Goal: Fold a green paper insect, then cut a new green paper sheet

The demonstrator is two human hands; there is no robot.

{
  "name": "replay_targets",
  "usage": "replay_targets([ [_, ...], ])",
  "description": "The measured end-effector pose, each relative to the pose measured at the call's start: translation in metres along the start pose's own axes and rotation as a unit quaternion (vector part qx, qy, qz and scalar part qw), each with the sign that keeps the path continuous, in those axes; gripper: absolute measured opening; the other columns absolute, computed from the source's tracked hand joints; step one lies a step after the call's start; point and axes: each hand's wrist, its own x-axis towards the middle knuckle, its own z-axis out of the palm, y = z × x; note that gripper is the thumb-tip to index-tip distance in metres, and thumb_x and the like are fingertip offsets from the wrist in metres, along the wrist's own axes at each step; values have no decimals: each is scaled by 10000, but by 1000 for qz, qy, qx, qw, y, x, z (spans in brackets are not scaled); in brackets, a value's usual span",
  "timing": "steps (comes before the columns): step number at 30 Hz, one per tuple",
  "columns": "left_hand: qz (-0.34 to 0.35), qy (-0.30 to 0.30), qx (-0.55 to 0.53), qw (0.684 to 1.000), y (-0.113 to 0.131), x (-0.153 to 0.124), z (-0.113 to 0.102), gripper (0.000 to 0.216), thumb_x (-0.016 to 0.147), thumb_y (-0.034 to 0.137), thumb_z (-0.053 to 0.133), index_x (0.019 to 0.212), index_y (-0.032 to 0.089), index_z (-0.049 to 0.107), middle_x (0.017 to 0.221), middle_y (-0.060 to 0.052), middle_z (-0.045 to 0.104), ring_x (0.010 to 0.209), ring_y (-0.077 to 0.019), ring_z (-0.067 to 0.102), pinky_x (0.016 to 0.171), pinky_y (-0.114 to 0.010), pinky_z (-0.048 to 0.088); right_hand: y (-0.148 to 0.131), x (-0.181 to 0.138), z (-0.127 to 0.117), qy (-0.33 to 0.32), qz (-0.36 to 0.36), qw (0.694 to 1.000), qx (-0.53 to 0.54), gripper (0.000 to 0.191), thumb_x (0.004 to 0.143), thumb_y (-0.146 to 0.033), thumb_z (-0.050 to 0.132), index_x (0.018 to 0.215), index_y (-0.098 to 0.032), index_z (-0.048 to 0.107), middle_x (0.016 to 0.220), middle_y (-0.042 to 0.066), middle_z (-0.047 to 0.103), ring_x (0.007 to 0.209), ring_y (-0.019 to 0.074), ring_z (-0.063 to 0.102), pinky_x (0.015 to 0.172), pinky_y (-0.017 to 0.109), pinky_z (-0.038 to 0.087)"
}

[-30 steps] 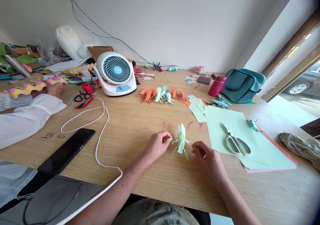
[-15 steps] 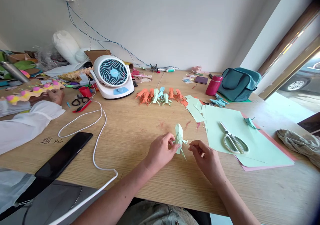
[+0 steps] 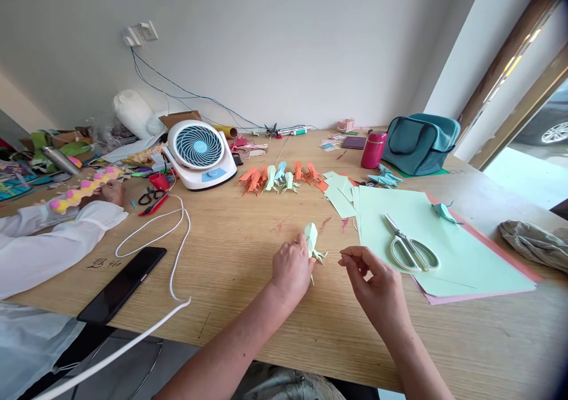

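Observation:
My left hand (image 3: 289, 273) is closed round a pale green folded-paper figure (image 3: 311, 235), an origami piece with a faceted body and thin legs that stick out to the right and downward. The fingers hide part of its body. To the right of the figure and apart from it, my right hand (image 3: 375, 281) has thumb and forefinger pinched together; whatever is between the tips is too small to make out. White-handled scissors (image 3: 412, 252) lie on pale green paper sheets (image 3: 470, 258) to the right of that hand.
Orange, green and blue origami figures (image 3: 270, 178) stand in a row behind my hands. A fan (image 3: 199, 151), a phone (image 3: 122, 284) and a white cable (image 3: 177, 258) are to the left, beside a co-worker's sleeve (image 3: 89, 234). A pink bottle (image 3: 374, 150) and a teal bag (image 3: 421, 145) stand back right.
My left hand has lowered the green origami figure and wrapped further round it. My right hand has drawn away from its legs to the right. The view has shifted slightly.

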Motion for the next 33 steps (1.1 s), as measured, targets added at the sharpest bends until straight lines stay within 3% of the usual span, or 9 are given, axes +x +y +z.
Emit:
replay_targets([
  [6, -15, 32, 43, 998, -5, 27, -7, 249, 851, 301, 641, 1029, 177, 518, 870, -101, 710, 852, -271, 696, 688, -307, 477, -2, -2, -3, 4, -3, 1000, 13, 92, 922, -232, 536, 871, -224, 612, 740, -19, 662, 610, 120, 512, 590, 243, 435],
  [16, -62, 65, 7, 996, -2, 193, -1, 380, 866, 276, 631, 1169, 102, 480, 1040, -207, 683, 1024, -299, 672, 789, -342, 500, 2, -4, 0, 5, -29, 1000, -4, 113, 931, -203, 502, 890, -221, 605, 755, -15, 674, 603, 121, 547, 571, 226, 438],
  [21, -67, 64, -9, 996, 9, 241, 13, 419, 871, 288, 641, 1214, 93, 498, 1092, -196, 659, 1051, -292, 650, 812, -365, 520, 1, -3, 2, 6, -47, 999, 7, 145, 938, -189, 475, 865, -215, 597, 718, -9, 648, 587, 120, 556, 565, 220, 437],
  [25, -73, 60, -16, 995, 8, 251, 22, 357, 924, 334, 582, 1230, 152, 558, 1216, -107, 596, 1035, -226, 618, 864, -430, 541, 3, -4, 5, 2, -46, 999, 26, 174, 937, -180, 454, 833, -218, 588, 696, -4, 627, 591, 127, 569, 553, 226, 433],
  [28, -49, 85, -16, 995, -3, 243, 23, 359, 928, 332, 578, 1238, 152, 555, 1233, -105, 586, 1044, -225, 612, 871, -438, 538, 2, -5, 6, 14, -33, 999, 37, 168, 934, -213, 459, 835, -234, 593, 699, 1, 634, 591, 146, 578, 547, 245, 443],
  [31, -5, 103, -13, 995, -19, 215, 20, 353, 924, 346, 580, 1218, 151, 570, 1219, -94, 594, 1042, -237, 613, 870, -434, 539, -3, -1, 5, 39, -24, 998, 46, 129, 922, -263, 499, 855, -261, 609, 698, -5, 649, 572, 159, 570, 538, 261, 457],
  [33, 46, 98, -17, 994, -28, 184, 19, 247, 914, 267, 580, 1115, 125, 601, 1006, -96, 673, 973, -252, 630, 866, -424, 502, -5, 2, 1, 54, -32, 997, 53, 102, 912, -269, 530, 881, -273, 627, 707, -8, 668, 579, 163, 587, 539, 257, 469],
])
